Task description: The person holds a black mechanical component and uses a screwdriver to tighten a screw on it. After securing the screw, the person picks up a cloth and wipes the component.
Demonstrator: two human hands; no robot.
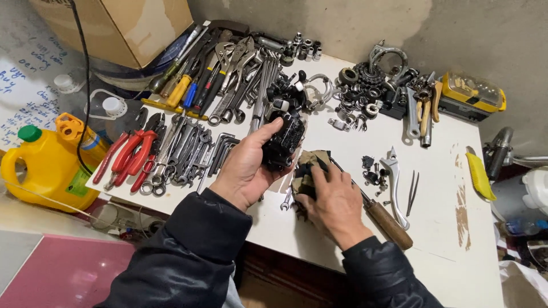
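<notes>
My left hand [242, 168] grips a black metal mechanical part [282, 142], holding it just above the white table [445, 228]. My right hand [334, 199] presses down on a dirty olive rag [307, 166] that lies on the table beside it. A screwdriver with a brown wooden handle [388, 223] lies partly under my right hand, its shaft running toward the rag. Both arms wear black sleeves.
Red-handled pliers [128, 157], wrenches and hex keys [194, 151] fill the table's left. Screwdrivers [188, 85], sprockets and small metal parts [365, 85] line the back. A silver lever [395, 182], tweezers [412, 193], a yellow case [474, 94], a yellow jug [48, 165] and a cardboard box [123, 25] surround them.
</notes>
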